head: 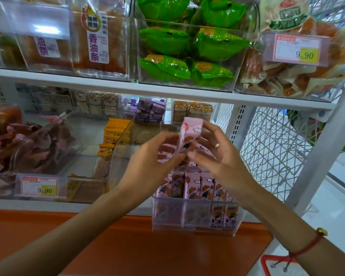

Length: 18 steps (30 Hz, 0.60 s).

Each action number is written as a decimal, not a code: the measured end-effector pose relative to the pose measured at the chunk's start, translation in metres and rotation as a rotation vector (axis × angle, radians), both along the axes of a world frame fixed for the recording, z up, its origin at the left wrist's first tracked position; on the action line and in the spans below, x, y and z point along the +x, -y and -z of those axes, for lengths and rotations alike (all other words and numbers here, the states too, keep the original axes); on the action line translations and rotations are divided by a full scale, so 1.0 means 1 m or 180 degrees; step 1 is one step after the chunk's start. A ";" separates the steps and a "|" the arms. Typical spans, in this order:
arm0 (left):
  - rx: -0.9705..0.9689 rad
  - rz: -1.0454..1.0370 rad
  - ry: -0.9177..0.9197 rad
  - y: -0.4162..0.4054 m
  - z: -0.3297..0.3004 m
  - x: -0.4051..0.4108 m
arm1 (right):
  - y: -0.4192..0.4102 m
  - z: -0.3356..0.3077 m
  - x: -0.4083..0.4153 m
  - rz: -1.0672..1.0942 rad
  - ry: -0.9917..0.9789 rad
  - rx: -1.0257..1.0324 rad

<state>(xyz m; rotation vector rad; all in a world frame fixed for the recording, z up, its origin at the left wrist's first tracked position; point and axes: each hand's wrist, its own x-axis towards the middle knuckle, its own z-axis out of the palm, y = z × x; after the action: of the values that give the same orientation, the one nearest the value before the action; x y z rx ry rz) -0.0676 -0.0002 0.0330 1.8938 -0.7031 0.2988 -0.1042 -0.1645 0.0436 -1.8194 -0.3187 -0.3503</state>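
Price tag (39,189): far left, reading 9.90.
Yellow packets (113,136): stacked further in, left of centre.
Left hand (153,156): curled, pinching the lower end of the pink packet (190,132).
Pink packet: held upright between both hands, above the clear bin (195,232), not yet in it.
Right hand (217,154): fingers curled round the packet's right side, ring showing.
Clear bin: at the lower shelf's (68,204) front edge, with rows of like packets standing upright.
Progress: probably mid-restock; front rows filled, this packet left to set in.
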 end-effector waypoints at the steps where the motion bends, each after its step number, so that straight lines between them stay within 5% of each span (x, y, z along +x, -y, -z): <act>1: -0.0277 0.0049 -0.0133 0.000 -0.001 0.000 | -0.001 0.002 0.001 -0.0012 -0.0006 -0.0115; 4: -0.0734 0.0165 -0.0415 0.001 -0.003 0.002 | -0.004 0.009 0.004 0.0153 -0.0041 -0.0275; 12: -0.0817 0.0357 -0.0464 -0.001 -0.005 0.003 | 0.007 0.016 0.011 0.0216 -0.0086 -0.0370; 18: -0.1354 -0.0321 -0.0291 -0.007 -0.009 0.017 | 0.022 0.003 0.030 0.0717 -0.0322 -0.0793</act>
<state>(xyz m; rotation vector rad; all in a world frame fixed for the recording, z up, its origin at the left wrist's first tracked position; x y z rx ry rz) -0.0503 0.0063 0.0423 1.5272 -0.4411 0.3897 -0.0737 -0.1867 0.0407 -2.1174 -0.0884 -0.3863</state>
